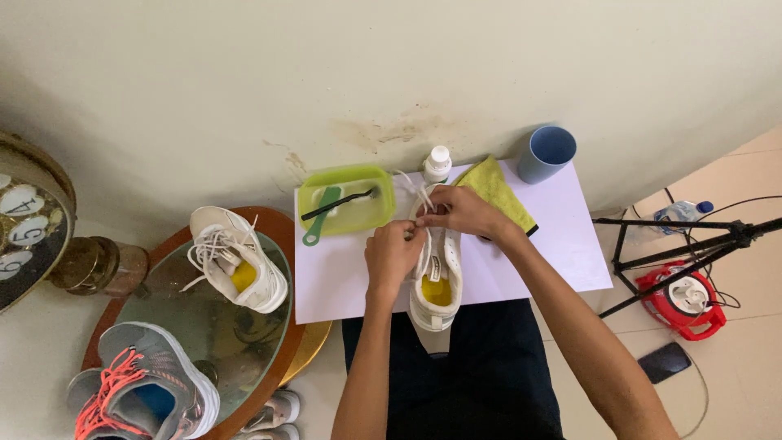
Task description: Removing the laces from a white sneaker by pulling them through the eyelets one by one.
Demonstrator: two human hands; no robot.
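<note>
Your left hand [393,254] and right hand [456,210] both pinch laces on the white shoe [436,281], whose toe points to twelve o'clock.

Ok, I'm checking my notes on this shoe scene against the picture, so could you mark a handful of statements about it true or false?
1. Both hands, left hand and right hand, are at the laces of the white shoe on the white board. True.
2. The blue cup lies tipped over on the floor. False: it stands upright at the board's far corner, by the wall.
3. A brush lies in the green tray. True.
4. The yellow-green cloth covers the shoe. False: it lies beside it, under the right hand.
5. Another white shoe sits on the round glass table. True.
</note>
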